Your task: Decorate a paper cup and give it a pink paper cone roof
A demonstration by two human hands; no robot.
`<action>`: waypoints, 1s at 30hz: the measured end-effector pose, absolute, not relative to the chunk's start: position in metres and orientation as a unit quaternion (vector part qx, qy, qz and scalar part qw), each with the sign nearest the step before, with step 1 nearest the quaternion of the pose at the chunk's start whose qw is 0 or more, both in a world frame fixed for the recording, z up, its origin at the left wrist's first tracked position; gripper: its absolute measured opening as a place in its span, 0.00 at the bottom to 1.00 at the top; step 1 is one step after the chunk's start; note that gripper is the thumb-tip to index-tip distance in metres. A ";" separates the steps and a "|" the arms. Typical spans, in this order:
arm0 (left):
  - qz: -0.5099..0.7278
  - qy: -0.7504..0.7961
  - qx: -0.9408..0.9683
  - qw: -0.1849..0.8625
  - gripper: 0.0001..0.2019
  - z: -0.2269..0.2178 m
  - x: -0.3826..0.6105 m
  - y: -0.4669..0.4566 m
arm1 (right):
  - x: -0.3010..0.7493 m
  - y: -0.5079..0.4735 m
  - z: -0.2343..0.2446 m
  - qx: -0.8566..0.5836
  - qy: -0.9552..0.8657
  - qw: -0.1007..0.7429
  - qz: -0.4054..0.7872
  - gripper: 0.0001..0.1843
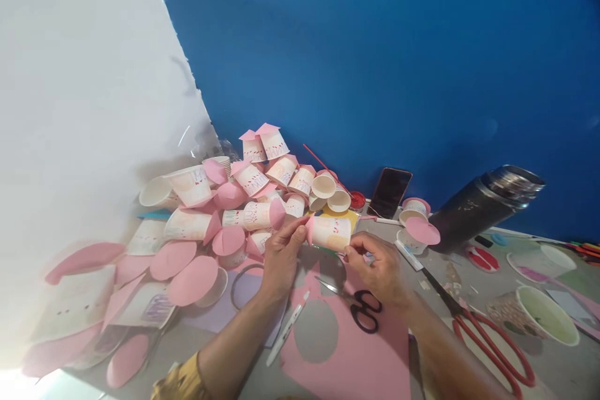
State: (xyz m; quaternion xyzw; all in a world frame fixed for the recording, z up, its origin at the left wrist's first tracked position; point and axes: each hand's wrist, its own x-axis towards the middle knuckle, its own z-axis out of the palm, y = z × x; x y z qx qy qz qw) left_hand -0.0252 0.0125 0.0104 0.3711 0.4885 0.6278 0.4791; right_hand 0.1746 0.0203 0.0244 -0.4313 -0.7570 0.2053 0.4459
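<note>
Between my two hands a white paper cup (332,232) lies sideways, with red and purple marks on its side and a pink paper cone on its left end. My left hand (285,256) pinches the cone end between thumb and fingers. At the cup's right end, my right hand (379,265) grips the rim with thumb and curled fingers. Below them lies a pink paper sheet (360,356) with a round hole cut out. Black-handled scissors (365,312) and a white marker (288,329) rest on it.
Many decorated cups with pink paper tops (248,215) are heaped at the left. Red-handled scissors (492,344), a dark thermos (473,206), a patterned paper cup (539,319) and a leaning phone (390,192) stand or lie to the right. A blue wall (375,62) rises behind.
</note>
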 end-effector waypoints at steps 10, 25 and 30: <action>0.647 0.417 0.330 0.547 0.24 -0.001 -0.023 0.021 | 0.173 0.013 0.033 -0.382 -0.815 0.422 0.111 0.10; 0.625 0.337 0.174 0.682 0.09 0.012 -0.015 0.019 | 0.168 -0.009 0.052 -0.317 -0.883 0.329 -0.106 0.17; 0.615 0.320 0.167 0.701 0.09 0.013 -0.015 0.019 | 0.168 -0.009 0.051 -0.320 -0.890 0.306 -0.111 0.15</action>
